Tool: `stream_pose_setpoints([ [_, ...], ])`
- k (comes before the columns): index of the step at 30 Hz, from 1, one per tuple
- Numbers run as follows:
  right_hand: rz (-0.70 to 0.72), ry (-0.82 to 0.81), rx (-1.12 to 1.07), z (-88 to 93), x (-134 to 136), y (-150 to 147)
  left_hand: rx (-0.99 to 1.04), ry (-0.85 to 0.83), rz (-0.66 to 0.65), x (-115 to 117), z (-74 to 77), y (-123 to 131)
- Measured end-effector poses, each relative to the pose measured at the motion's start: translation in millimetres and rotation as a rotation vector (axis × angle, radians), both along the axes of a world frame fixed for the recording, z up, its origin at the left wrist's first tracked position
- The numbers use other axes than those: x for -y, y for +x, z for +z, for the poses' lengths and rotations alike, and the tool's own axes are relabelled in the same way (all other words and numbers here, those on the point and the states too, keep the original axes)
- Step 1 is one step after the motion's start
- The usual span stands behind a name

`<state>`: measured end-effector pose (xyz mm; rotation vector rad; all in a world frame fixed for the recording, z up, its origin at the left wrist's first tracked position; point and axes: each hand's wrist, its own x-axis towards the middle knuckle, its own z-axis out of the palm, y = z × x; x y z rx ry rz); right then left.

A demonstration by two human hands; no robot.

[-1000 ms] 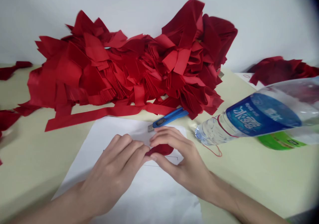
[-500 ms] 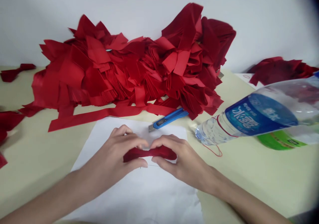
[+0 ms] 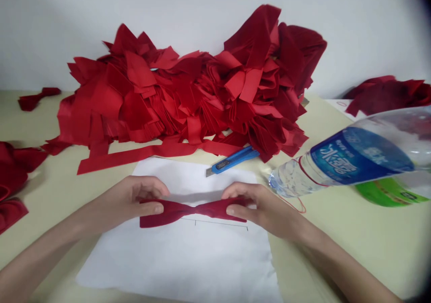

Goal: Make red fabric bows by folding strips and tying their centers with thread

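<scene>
My left hand (image 3: 134, 199) and my right hand (image 3: 249, 208) grip opposite ends of a dark red fabric bow (image 3: 193, 211), narrow at its middle. Thumbs lie on the front of the cloth and the fingers curl over its top edge. The bow is held just above a sheet of white paper (image 3: 175, 258), which bears thin drawn pencil lines (image 3: 215, 223) right below the cloth. Parts of the bow's ends are hidden by my fingers.
A large heap of cut red fabric strips (image 3: 188, 87) lies against the white wall, with a blue utility knife (image 3: 232, 161) at its foot. A plastic water bottle (image 3: 357, 157) lies on its side at right, above a green object (image 3: 387, 193). Further red cloth pieces (image 3: 13, 173) lie at left.
The red cloth has gone from a small folded piece to a wide bow shape. My hands have moved apart, to left and right, each holding one end.
</scene>
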<state>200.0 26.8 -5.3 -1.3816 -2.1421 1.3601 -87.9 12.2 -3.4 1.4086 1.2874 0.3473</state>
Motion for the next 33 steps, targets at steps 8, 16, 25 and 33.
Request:
stream_pose_setpoints([
  [8,0.013,-0.148,0.175,3.5,6.6,6.3,-0.051,-0.016,0.101,0.6,-6.2,-9.7],
  [16,0.022,-0.062,0.391,9.3,4.1,1.9,-0.175,0.126,0.183,7.0,-20.3,-4.0],
  [25,0.020,0.032,0.454,0.7,2.8,4.7,-0.250,0.151,0.121,8.9,-20.7,-9.3],
  [33,0.113,-0.169,0.264,1.3,-0.8,15.1,-0.208,0.181,0.153,6.4,-22.7,-11.0],
])
